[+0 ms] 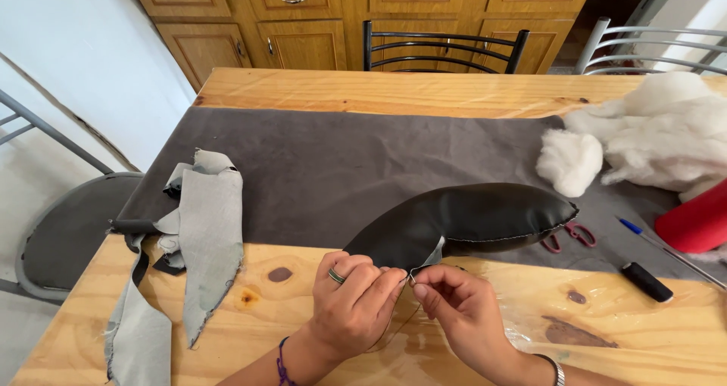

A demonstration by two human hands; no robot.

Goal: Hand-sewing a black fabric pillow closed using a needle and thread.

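So the black stuffed leather piece [462, 221] is the landmark here, lying on a grey cloth [333, 166] across the wooden table [394, 90]. Its long axis runs left-right, fat rounded end pointing right, the open flap end pointing toward the hands.

Left hand [352, 304] pinches the open edge; right hand [462, 310] is pinched tight beside it, apparently on a needle, too small to be sure.

Right of it: pink-handled scissors [572, 236], black thread spool [646, 281], blue pen [640, 234], red object [697, 219], white stuffing [651, 136]. Left: grey fabric scraps [204, 234].
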